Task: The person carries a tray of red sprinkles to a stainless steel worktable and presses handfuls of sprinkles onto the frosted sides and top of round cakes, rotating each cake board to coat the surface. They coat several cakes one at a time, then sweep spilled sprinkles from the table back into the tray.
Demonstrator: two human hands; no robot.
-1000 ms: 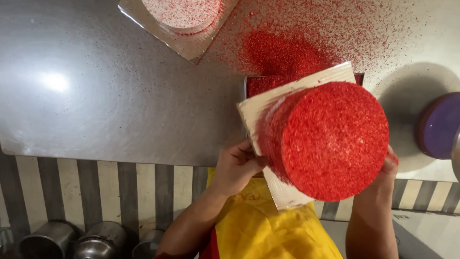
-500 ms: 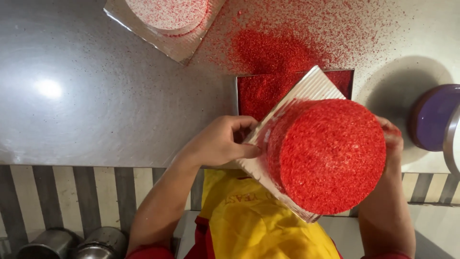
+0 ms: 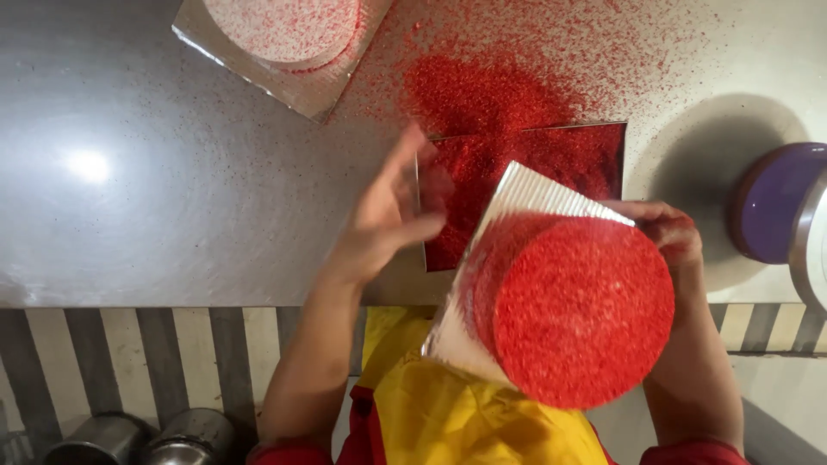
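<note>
A round cake (image 3: 579, 312) coated in red crumbs sits on a white corrugated board (image 3: 532, 195), tilted up toward me above the table's front edge. My right hand (image 3: 668, 234) holds the board's far right side from behind. My left hand (image 3: 392, 215) is off the board, fingers spread, hovering over a square tray (image 3: 594, 155) filled with red crumbs. A heap of loose red crumbs (image 3: 491, 86) lies on the steel table just beyond the tray.
A second round cake (image 3: 284, 26), pale with sparse red crumbs, rests on a board at the back left. A purple round stand (image 3: 771, 202) is at the right edge. Metal cans (image 3: 138, 439) stand on the striped floor below.
My left hand let go of the board's left edge and moved up over the crumb tray. The cake shifted slightly right and lower, held by the right hand alone.
</note>
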